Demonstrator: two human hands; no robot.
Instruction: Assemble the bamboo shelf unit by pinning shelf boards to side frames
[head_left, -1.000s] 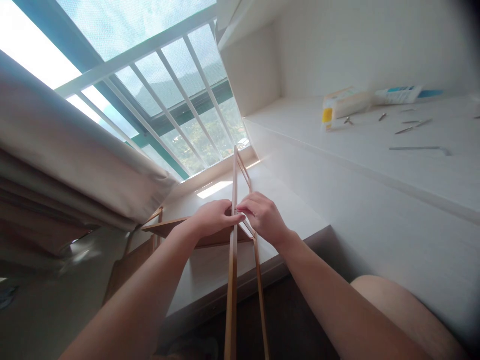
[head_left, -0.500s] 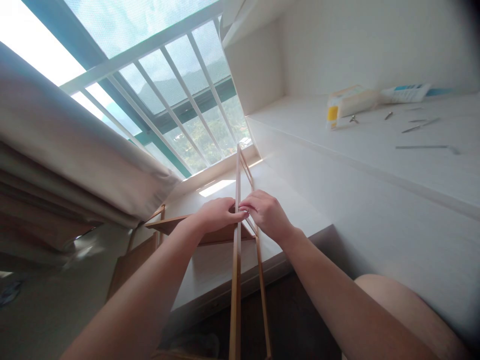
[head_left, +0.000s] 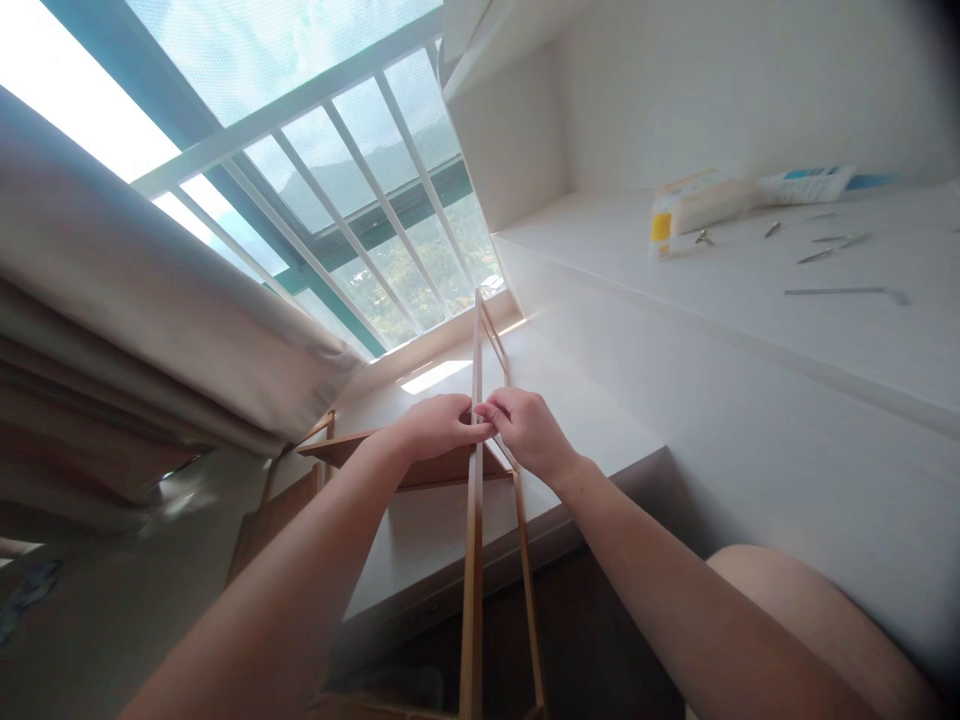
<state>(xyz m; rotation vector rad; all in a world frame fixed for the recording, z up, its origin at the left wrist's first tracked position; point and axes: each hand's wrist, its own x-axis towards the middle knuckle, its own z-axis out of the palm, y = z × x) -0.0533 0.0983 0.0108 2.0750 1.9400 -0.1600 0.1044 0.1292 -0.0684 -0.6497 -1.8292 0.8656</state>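
A slim wooden frame [head_left: 472,560] stands upright in front of me, its long post running from the bottom edge up toward the window. A brown wooden shelf board [head_left: 435,472] meets the post from the left. My left hand [head_left: 439,425] is closed around the post where the board joins it, its thumb reaching across to the right side. Fingers pinched together, my right hand [head_left: 529,425] works against the post's right face, touching the left thumb. Whatever lies between the right fingertips is too small and hidden to make out.
On the white ledge [head_left: 712,290] at right lie an L-shaped hex key [head_left: 840,291], small screws [head_left: 703,238], a clear bag with a yellow label [head_left: 661,228] and a white-and-blue tube [head_left: 810,185]. A curtain [head_left: 187,330] hangs left, beside a barred window [head_left: 352,190].
My right hand has turned slightly, its fingers curling more tightly at the post. My left hand keeps its hold. The view has shifted a little.
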